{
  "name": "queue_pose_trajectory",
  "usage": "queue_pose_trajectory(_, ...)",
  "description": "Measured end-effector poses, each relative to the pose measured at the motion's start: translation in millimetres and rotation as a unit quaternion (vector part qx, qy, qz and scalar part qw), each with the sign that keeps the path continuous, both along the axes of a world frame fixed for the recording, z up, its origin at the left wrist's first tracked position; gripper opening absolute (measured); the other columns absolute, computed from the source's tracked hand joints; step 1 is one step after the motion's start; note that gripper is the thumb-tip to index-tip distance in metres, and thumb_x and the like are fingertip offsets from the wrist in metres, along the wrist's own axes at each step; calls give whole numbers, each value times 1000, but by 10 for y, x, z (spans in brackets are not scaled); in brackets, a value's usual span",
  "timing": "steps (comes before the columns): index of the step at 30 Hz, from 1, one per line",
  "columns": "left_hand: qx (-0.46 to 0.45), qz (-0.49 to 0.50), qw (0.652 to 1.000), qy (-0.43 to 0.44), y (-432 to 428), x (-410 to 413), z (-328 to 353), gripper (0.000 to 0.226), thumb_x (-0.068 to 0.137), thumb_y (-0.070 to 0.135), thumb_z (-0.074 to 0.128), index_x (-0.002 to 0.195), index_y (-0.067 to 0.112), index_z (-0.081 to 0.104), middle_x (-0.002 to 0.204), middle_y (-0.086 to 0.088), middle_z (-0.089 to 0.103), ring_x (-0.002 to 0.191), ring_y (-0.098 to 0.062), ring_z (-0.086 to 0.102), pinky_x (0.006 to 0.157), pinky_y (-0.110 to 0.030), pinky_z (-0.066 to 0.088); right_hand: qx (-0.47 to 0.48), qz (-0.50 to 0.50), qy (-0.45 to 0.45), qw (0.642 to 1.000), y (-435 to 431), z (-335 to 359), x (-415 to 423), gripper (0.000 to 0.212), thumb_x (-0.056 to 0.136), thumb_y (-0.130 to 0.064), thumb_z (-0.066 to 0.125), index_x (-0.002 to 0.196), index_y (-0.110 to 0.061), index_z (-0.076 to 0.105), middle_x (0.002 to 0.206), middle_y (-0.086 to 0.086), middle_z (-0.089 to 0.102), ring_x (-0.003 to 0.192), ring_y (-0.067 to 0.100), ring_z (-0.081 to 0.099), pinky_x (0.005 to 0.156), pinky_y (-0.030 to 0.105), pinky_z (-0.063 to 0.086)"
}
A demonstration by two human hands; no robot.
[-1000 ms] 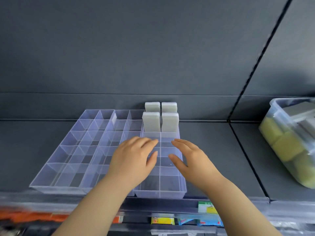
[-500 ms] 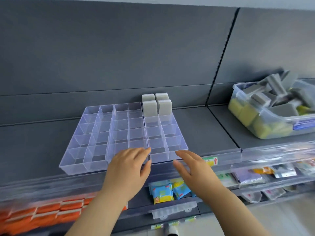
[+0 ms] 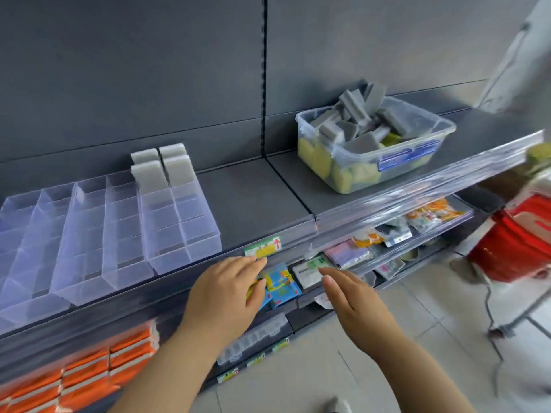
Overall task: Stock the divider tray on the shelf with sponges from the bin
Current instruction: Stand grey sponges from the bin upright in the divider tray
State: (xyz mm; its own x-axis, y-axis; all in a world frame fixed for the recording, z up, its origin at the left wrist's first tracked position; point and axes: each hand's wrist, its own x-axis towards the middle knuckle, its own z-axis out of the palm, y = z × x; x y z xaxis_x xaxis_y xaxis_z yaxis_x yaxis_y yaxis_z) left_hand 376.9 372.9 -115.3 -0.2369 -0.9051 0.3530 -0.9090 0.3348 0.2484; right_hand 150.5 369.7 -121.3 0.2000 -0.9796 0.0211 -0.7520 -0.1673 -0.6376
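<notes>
The clear divider tray point(image 3: 89, 234) lies on the grey shelf at the left. Several grey sponges point(image 3: 162, 169) stand upright in its back right compartments; the other compartments hold nothing. At the right of the shelf stands the clear bin point(image 3: 378, 162), heaped with grey and yellow sponges point(image 3: 357, 120). My left hand point(image 3: 226, 290) and my right hand point(image 3: 351, 299) hover in front of the shelf edge, below the tray, fingers straight and holding nothing.
A clear price rail point(image 3: 387, 204) runs along the shelf front with a green and yellow label point(image 3: 264, 247). Lower shelves hold orange packs point(image 3: 89, 368) and small packets point(image 3: 280, 281). A red basket on a metal stand point(image 3: 518, 242) stands at the right on the tiled floor.
Both hands have drawn back from the tray to in front of the shelf edge. The view has swung right, bringing the whole bin and the red basket into sight.
</notes>
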Motion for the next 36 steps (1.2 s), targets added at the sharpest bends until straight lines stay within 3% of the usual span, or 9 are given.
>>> queue_pose_trajectory(7, -31, -74, 997, -3, -682, -1516, -12, 40, 81, 33, 42, 108, 21, 71, 97, 9, 71, 89, -11, 66, 76, -25, 51, -4, -61, 0, 998, -361, 109, -1463, 63, 84, -57, 16, 132, -31, 48, 128, -23, 43, 120, -2, 38, 95, 15, 28)
queue_pose_trajectory(11, -36, -137, 990, 6, -1068, -2586, -28, 39, 82, 28, 43, 110, 21, 68, 102, 5, 70, 94, -16, 65, 84, -32, 52, -8, -118, -6, 993, -553, 156, -2407, 61, 84, -54, 18, 130, -29, 50, 120, -22, 43, 118, 1, 41, 93, 15, 27)
queue_pose_trajectory(15, -22, -164, 986, 20, -1285, -3266, -21, 38, 83, 27, 44, 112, 20, 68, 104, 3, 69, 96, -17, 64, 84, -35, 52, -3, -132, -24, 991, -732, 54, -2976, 61, 83, -55, 20, 129, -29, 52, 125, -18, 50, 122, 3, 43, 94, 15, 29)
queue_pose_trajectory(19, -29, -146, 989, 5, -1531, -3435, -33, 38, 81, 28, 44, 110, 20, 68, 103, 3, 69, 97, -19, 64, 86, -36, 51, 16, -102, -10, 995, -1000, 6, -3188, 63, 84, -56, 19, 131, -29, 49, 132, -16, 48, 124, 2, 40, 99, 15, 28)
queue_pose_trajectory(25, -63, -122, 990, 22, -2268, -3521, 133, 37, 86, 26, 45, 116, 17, 66, 109, -1, 68, 105, -22, 61, 91, -36, 49, 1, -60, -19, 998, -1811, 135, -3283, 61, 85, -57, 18, 132, -31, 47, 124, -26, 39, 116, -7, 36, 97, 13, 27)
queue_pose_trajectory(30, -125, -100, 986, 54, -2914, -3444, 487, 37, 88, 24, 46, 118, 14, 65, 114, -1, 66, 108, -18, 59, 95, -29, 43, -51, -40, -24, 998, -2593, 355, -3334, 60, 88, -66, 17, 132, -36, 45, 128, -25, 42, 121, -6, 37, 99, 13, 27)
queue_pose_trajectory(34, -144, -83, 985, 48, -3432, -3397, 657, 38, 89, 23, 45, 121, 13, 62, 116, -3, 65, 110, -19, 58, 93, -32, 47, -120, -60, -68, 989, -3108, 516, -3485, 58, 83, -65, 21, 127, -38, 49, 124, -24, 49, 115, -12, 41, 93, 3, 26)
queue_pose_trajectory(36, -141, -82, 986, 32, -3639, -3434, 693, 39, 89, 23, 44, 122, 12, 62, 117, -3, 64, 111, -19, 58, 92, -32, 47, -147, -68, -95, 982, -3302, 523, -3525, 46, 85, -60, 25, 121, -43, 49, 120, -25, 52, 113, -16, 43, 90, -2, 27)
